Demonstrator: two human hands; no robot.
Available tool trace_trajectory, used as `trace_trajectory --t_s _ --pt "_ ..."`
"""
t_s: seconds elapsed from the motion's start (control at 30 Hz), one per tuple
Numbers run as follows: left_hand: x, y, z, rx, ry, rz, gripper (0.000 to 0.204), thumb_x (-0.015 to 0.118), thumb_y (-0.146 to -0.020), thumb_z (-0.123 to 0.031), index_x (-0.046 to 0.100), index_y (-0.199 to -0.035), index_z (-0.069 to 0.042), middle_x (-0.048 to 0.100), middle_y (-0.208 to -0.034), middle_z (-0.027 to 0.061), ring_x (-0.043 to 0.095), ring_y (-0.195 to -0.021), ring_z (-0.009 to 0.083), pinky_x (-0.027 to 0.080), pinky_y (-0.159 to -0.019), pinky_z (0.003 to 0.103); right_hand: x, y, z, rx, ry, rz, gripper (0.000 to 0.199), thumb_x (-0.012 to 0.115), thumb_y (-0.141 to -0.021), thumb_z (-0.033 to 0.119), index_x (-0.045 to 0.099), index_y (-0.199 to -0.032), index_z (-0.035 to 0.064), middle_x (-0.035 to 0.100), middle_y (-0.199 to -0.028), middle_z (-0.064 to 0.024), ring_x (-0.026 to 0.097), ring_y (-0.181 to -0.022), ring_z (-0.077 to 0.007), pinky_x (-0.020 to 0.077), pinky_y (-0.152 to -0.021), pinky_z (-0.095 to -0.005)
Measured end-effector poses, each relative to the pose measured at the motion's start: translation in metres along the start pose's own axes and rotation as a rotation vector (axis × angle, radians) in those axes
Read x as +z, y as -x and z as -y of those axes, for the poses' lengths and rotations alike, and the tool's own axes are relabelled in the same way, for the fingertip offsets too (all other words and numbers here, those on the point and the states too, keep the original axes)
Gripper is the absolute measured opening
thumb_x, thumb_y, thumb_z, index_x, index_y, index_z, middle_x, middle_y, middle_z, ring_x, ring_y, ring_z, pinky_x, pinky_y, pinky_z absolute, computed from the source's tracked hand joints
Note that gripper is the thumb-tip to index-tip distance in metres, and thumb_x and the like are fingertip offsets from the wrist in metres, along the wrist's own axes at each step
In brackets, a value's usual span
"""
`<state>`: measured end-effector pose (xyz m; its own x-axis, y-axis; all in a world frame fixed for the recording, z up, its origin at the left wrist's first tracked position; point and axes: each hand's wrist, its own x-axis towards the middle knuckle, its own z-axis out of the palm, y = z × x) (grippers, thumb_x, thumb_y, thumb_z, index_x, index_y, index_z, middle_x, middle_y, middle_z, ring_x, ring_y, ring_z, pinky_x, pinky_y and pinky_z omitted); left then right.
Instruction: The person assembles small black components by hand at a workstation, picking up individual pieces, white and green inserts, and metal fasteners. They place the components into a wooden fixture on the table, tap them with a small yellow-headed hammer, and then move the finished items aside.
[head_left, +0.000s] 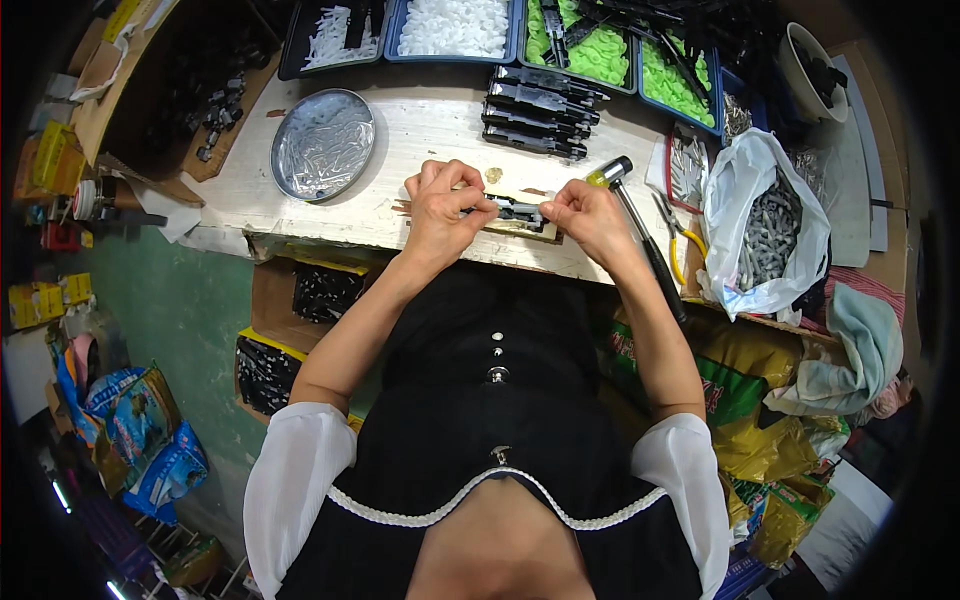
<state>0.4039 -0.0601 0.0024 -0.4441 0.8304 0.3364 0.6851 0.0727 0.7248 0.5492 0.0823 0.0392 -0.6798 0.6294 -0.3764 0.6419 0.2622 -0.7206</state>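
**A:** OK, head view first, and it's the only one we're getting. What are we seeing the hands doing?

**B:** We're seeing the left hand [448, 208] pinching the left end of a slim dark part [519, 211], thumb against fingers, knuckles up. It's lying crosswise near the front edge of the bench [430, 110], right in front of the wearer's body, probably for a close look and a steady grip.

**A:** And the right hand [590, 218]?

**B:** Thumb and index are pressing together at the part's other end. We're not managing to tell if they're nipping the part itself or some tiny bit. Our guess is that holding both ends is stopping it from twisting.

**A:** Why is the hammer [655, 252] sitting so close?

**B:** It's lying just beyond the right hand, handle pointing back toward the wearer, so we're figuring easy grabbing. The yellow-handled pliers [671, 224] are resting beside it, likely same reason.

**A:** And the rest?

**B:** The round dish [325, 105] is sitting off to the left, black pieces [540, 110] are stacking up behind the hands, and the white bag [740, 200] is gaping, its grey parts [775, 240] showing, handy for dipping into, we're thinking.
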Motion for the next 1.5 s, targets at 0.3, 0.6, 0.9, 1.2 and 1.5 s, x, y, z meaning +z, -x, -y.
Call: trace_trajectory --t_s 0.3,0.6,0.9,1.2,1.5 --pt "-0.001 -0.003 -0.001 0.008 -0.021 0.001 0.007 0.071 -0.060 -0.010 0.065 -0.064 -0.012 0.054 -0.081 -0.0039 0.044 -0.086 0.0157 0.025 -0.078 0.032 0.010 0.003 -0.011 -0.010 -0.026 -0.090 0.027 0.068 -0.072 0.025 0.055 -0.069 0.0017 0.056 -0.058 -0.0097 0.055 -0.055 -0.0204 0.0416 -0.053 -0.0326" --pt "-0.003 -0.003 -0.004 0.002 -0.043 -0.005 0.009 0.071 -0.059 -0.010 0.064 -0.064 -0.012 0.054 -0.083 -0.0026 0.045 -0.088 0.0167 0.026 -0.078 0.032 -0.012 0.002 0.011 -0.105 0.111 0.042 0.027 0.065 -0.074 0.026 0.055 -0.069 0.0013 0.058 -0.062 -0.0122 0.057 -0.057 -0.0245 0.0425 -0.054 -0.0345" --pt "-0.007 -0.001 -0.008 0.037 -0.041 0.027 0.010 0.070 -0.060 -0.009 0.064 -0.067 -0.012 0.053 -0.084 -0.0017 0.045 -0.089 0.0172 0.026 -0.078 0.033 -0.066 -0.115 0.033 -0.553 0.393 -0.587 0.010 0.057 -0.074 0.012 0.060 -0.078 0.0034 0.058 -0.075 -0.0152 0.057 -0.072 -0.0320 0.0441 -0.062 -0.0406" --pt "-0.005 -0.002 -0.005 0.023 -0.073 0.068 0.012 0.070 -0.061 -0.010 0.064 -0.071 -0.012 0.053 -0.088 -0.0009 0.042 -0.091 0.0188 0.026 -0.080 0.034 -0.059 -0.190 0.078 -0.365 0.599 -0.681 0.024 0.062 -0.062 0.020 0.062 -0.079 0.0025 0.061 -0.080 -0.0188 0.060 -0.078 -0.0332 0.0412 -0.074 -0.0469" --pt "-0.023 0.005 0.002 0.019 0.075 -0.102 0.031 0.072 -0.059 -0.011 0.065 -0.089 -0.012 0.054 -0.096 0.0005 0.044 -0.092 0.0186 0.028 -0.081 0.033 -0.084 -0.059 0.045 -0.240 -0.477 -0.044 0.033 0.052 -0.084 0.022 0.048 -0.105 -0.0035 0.059 -0.077 -0.0089 0.058 -0.072 -0.0176 0.0465 -0.061 -0.0295"
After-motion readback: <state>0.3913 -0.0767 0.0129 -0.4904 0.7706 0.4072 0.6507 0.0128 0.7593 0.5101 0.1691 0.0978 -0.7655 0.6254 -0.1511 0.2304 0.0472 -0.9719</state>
